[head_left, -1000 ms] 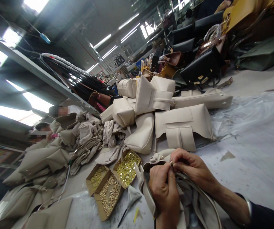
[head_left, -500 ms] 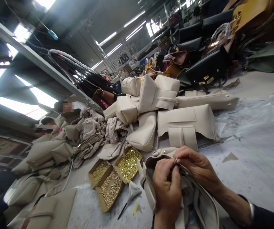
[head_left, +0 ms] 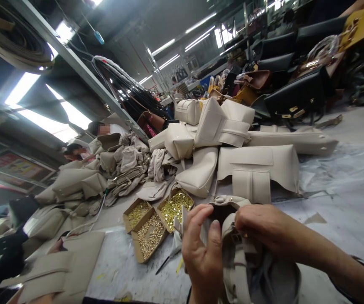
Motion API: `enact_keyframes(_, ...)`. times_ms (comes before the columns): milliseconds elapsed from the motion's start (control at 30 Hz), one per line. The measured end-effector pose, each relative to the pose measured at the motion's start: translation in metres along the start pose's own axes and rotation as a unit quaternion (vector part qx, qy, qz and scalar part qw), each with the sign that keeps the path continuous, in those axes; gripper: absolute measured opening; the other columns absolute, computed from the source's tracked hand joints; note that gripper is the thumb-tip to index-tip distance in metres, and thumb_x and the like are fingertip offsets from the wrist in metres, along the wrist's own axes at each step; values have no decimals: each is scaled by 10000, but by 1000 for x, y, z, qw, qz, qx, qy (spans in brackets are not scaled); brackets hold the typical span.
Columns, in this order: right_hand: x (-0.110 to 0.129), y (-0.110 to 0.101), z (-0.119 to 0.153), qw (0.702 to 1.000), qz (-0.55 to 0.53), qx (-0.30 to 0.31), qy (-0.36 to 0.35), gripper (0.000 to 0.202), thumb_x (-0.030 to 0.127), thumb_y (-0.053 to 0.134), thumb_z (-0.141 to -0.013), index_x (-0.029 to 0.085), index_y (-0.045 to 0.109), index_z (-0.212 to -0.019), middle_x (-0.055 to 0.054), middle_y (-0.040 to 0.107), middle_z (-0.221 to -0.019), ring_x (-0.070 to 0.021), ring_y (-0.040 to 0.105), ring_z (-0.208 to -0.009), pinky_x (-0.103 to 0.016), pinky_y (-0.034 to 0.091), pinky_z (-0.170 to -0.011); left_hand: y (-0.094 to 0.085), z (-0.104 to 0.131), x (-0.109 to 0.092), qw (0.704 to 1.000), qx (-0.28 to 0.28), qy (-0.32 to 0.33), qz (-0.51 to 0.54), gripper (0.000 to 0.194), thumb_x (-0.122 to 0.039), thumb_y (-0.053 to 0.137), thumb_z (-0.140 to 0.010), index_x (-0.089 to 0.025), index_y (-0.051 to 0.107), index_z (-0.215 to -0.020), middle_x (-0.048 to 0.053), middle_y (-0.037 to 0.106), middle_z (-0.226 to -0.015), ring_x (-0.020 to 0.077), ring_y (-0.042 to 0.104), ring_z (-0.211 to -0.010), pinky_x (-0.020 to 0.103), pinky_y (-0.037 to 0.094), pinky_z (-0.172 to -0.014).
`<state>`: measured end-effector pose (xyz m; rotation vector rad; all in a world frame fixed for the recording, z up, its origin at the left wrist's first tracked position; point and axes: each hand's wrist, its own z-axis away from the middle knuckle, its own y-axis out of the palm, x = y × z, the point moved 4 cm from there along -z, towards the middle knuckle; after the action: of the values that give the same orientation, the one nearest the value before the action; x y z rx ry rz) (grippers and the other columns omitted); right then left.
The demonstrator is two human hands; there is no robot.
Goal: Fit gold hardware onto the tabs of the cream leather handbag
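Note:
A beige handbag (head_left: 232, 274) is upright in front of me with its mouth open and grey lining showing. My right hand (head_left: 264, 230) has its fingers closed on the bag's upper edge. At the left side of the mouth is my left hand (head_left: 202, 253), its thumb and index finger spread with nothing visible between them. Just left of that hand are cardboard trays with small metal parts: gold rivet-like pieces (head_left: 150, 236), shiny yellow discs (head_left: 175, 209) and smaller yellow bits (head_left: 137, 214). A thin dark-tipped tool (head_left: 163, 265) lies beside them, partly hidden by my left hand.
Beige bags (head_left: 258, 160) are piled behind the work. Black bags (head_left: 296, 99) and other coloured ones stand at the back right. Soft beige pieces (head_left: 131, 160) heap up at the left, with people beyond. A flat beige panel (head_left: 80, 266) lies at lower left, near another person's arm.
My left hand has let go of the pinched bag edge and spread its fingers, moving slightly left. My right hand stays on the edge, fingers now curled over it. The view has shifted left.

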<state>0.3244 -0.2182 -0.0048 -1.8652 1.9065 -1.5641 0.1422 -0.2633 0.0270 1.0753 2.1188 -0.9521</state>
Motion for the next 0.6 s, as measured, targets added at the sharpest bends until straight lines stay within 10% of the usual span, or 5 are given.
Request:
enact_keyframes(200,-5,36,2,977,202,18,67,274,-55,512,-862,199,609,-895,-31,687,-822,-227,643,-718,-333,406,-658,-31,-17,70,982,34,-186,29,337,-458,689,-953,-239,747,-1204,76,708,-1280,248,628,-1242,375,445,-1139)
enact_keyframes(367,-29,29,2,983,66,33,169,174,61,563,-942,224,583,-887,22,681,-828,-178,638,-740,-286,359,-655,4,20,142,889,17,-371,270,680,-664,786,-778,-190,679,-1254,132,678,-1314,316,591,-1314,429,425,-1159)
enact_keyframes(600,-49,22,0,981,-66,-18,179,102,165,567,-982,214,606,-902,19,675,-845,-155,601,-754,-261,382,-702,32,16,127,826,255,-371,340,793,-393,875,-698,-238,568,-1413,111,602,-1411,345,480,-1414,453,371,-1187)
